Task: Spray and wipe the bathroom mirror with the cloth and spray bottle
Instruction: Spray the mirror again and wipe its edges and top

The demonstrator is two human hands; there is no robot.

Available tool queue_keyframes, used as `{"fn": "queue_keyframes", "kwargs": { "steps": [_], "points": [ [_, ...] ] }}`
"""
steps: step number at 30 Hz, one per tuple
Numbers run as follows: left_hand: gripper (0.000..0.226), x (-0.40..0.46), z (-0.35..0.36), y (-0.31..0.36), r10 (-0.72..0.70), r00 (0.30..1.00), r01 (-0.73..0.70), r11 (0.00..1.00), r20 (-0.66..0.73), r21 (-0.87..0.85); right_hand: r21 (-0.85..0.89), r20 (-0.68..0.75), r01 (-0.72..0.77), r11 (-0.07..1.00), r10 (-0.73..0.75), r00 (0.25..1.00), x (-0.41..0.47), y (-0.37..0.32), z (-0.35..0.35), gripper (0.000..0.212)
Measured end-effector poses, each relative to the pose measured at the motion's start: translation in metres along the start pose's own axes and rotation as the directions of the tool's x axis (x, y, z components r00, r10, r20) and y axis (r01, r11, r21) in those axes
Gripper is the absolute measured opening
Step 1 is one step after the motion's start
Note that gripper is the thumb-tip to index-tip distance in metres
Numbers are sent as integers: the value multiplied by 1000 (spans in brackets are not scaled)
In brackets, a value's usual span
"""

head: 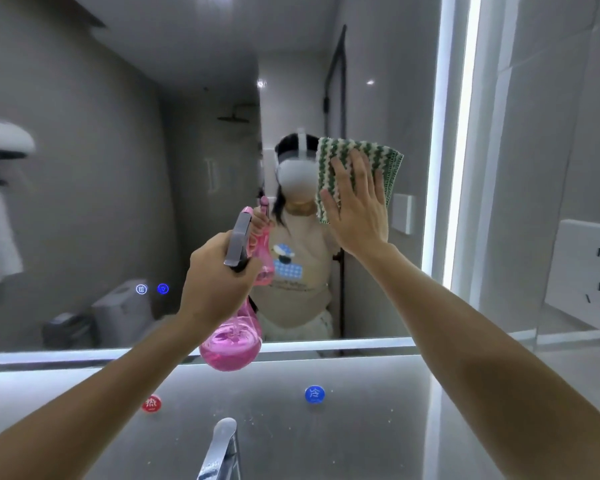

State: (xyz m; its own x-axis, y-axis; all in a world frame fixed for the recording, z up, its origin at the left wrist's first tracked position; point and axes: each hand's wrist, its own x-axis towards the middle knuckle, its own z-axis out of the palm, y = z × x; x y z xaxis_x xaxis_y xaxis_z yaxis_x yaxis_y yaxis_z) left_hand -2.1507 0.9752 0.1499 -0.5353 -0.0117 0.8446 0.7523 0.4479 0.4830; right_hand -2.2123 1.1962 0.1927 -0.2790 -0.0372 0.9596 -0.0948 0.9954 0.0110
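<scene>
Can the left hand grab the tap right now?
Probably not. The left hand is gripping the pink spray bottle, so its fingers are full. The tap sits below with nothing in the way, but the bottle must go down first.

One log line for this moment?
left hand: grips spray bottle | right hand: presses cloth flat on mirror | phase: wiping

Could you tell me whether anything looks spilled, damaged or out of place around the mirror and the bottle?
Nothing stands out. The left hand grips the pink spray bottle upright with no leak visible, and the right hand presses the green striped cloth flat on the mirror.
</scene>
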Motion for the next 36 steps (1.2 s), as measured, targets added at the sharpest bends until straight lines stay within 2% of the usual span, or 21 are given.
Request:
{"fn": "queue_keyframes", "kwargs": {
  "steps": [5,7,12,19,22,26,31,36],
  "points": [
    [50,-8,7,3,56,998,-56,997,-4,-56,-122,-52,51,991,-58,997,0,4,21,60],
    [48,-13,9,-1,55,998,-54,997,14,-48,-154,-81,72,985,-86,993,-14,2,31,58],
    [42,-32,18,-20,-23,1000,22,998,10,56,-174,-61,187,967,-200,978,-77,-3,58,56],
    [42,-80,36,-54,-146,987,144,989,65,28,-113,-3,289,951,-291,957,-185,-5,89,62],
    [30,-97,41,-61,-160,983,157,987,86,39,-124,16,312,942,-312,950,-220,-9,97,63],
    [24,-105,45,-67,-188,977,181,981,103,73,-136,-3,308,942,-311,950,-221,-10,98,63],
    [39,-84,43,-58,-157,984,152,986,85,73,-100,-29,301,948,-305,952,-197,-17,93,56],
    [27,-64,36,-53,-111,992,109,994,64,24,-114,-68,340,934,-349,935,-141,-25,85,52]
  ]
}}
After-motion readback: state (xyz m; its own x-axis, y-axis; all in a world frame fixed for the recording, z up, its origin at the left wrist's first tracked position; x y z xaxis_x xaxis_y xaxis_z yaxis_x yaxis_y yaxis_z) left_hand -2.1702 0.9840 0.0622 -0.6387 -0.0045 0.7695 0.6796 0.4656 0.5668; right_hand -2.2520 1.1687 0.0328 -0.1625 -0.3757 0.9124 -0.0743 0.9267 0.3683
